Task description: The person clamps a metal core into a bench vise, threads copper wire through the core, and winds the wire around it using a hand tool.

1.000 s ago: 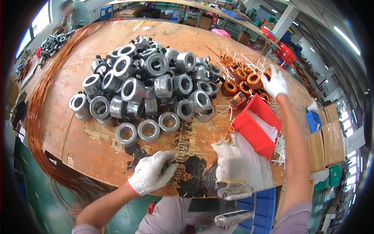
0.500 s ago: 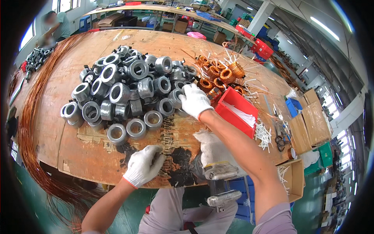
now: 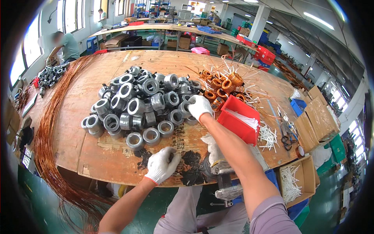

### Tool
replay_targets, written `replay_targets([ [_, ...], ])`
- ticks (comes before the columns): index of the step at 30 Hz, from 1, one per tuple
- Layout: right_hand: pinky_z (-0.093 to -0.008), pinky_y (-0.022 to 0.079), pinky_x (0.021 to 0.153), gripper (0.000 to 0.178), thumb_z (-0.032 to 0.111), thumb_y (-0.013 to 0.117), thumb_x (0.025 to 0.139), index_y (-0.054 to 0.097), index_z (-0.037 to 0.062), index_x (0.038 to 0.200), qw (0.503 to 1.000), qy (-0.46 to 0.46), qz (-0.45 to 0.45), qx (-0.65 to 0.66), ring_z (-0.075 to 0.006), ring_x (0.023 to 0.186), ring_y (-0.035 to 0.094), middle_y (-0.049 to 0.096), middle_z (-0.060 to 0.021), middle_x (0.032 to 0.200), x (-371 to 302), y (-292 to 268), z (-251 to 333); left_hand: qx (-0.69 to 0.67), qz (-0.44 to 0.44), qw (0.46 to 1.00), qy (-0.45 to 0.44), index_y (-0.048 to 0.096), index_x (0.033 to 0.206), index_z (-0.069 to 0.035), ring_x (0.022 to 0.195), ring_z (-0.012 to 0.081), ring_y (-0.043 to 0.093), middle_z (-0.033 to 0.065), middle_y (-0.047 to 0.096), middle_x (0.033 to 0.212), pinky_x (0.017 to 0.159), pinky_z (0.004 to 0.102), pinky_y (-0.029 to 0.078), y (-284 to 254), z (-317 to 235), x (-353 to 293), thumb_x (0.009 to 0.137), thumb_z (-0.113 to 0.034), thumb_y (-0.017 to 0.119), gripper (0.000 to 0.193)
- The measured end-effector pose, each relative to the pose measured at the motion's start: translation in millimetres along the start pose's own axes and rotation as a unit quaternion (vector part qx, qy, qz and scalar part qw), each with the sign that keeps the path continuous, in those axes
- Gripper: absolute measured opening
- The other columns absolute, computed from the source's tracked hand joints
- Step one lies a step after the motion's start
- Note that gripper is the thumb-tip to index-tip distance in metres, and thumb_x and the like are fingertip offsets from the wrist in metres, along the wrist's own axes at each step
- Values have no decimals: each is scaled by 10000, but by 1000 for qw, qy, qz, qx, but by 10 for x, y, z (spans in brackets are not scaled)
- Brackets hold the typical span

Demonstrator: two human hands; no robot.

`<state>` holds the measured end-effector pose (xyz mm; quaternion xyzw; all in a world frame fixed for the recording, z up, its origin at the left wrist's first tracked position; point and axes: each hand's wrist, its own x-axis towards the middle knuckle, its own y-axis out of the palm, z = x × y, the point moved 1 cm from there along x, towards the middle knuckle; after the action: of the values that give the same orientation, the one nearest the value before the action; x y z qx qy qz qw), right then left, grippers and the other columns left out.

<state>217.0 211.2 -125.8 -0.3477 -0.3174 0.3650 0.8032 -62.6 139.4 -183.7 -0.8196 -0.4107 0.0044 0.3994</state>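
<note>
A heap of grey ring cores (image 3: 150, 86), wrapped in clear film with small black tabs, covers the middle of the wooden table. At the heap's right edge is my right hand (image 3: 200, 107), in a white knit glove. Its fingers are bent and closed on a grey ring core (image 3: 184, 109), and the fingertips are partly hidden. My left hand (image 3: 161, 165), gloved too, hovers low at the table's near edge. Its fingers curl loosely with a gap to the thumb, and nothing shows in them. Dark scorched patches (image 3: 192, 165) mark the wood beside it.
Right of the heap lie copper-wound coils (image 3: 222, 86) and a red bin (image 3: 238, 117) of white strips. White sleeves (image 3: 268, 137), scissors (image 3: 287, 142) and a carton (image 3: 306, 175) are farther right. Long copper wires (image 3: 50, 128) drape off the left. A clamp-like fixture (image 3: 224, 175) stands at the near edge.
The head view has tilted up and turned left, so everything sits lower and farther right. Against the heap, both hands keep nearly the same place.
</note>
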Motion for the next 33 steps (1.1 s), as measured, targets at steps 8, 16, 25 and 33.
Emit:
replay_targets([
  [8, -438, 571, 890, 197, 194, 760, 852, 744, 157, 1045, 921, -384, 62, 13, -353, 998, 688, 664, -134, 1121, -577, -480, 311, -581, 58, 788, -196, 556, 1300, -41, 824, 166, 671, 90, 660, 1073, 565, 320, 572, 145, -164, 855, 1025, -418, 637, 474],
  [16, -580, 350, 1166, 565, 422, 576, 1012, 498, 197, 1524, 880, -132, -49, -454, -436, 1428, 427, 441, -237, 1553, 877, -1396, -1115, -618, 30, 749, -236, 585, 1287, 18, 896, 207, 688, 94, 649, 1081, 681, 338, 638, 528, -56, 928, 936, -89, 633, 371],
  [25, -524, 352, 1201, 604, 539, 292, 1064, 540, 212, 1507, 954, 40, 0, -296, -489, 1422, 446, 462, -261, 1562, 1401, -1838, -2563, -601, 53, 763, -231, 574, 1297, 54, 1049, 230, 713, 168, 702, 1229, 933, 405, 607, 700, 24, 1069, 862, -81, 687, 469],
  [33, -511, 524, 988, 406, 342, 584, 1000, 637, 112, 1331, 918, -119, -123, -359, -386, 1155, 649, 651, -182, 1308, 378, -1880, -1758, -576, 73, 797, -169, 584, 1290, -16, 836, 134, 685, 64, 696, 1031, 610, 288, 573, 496, 13, 816, 910, -337, 747, 524],
])
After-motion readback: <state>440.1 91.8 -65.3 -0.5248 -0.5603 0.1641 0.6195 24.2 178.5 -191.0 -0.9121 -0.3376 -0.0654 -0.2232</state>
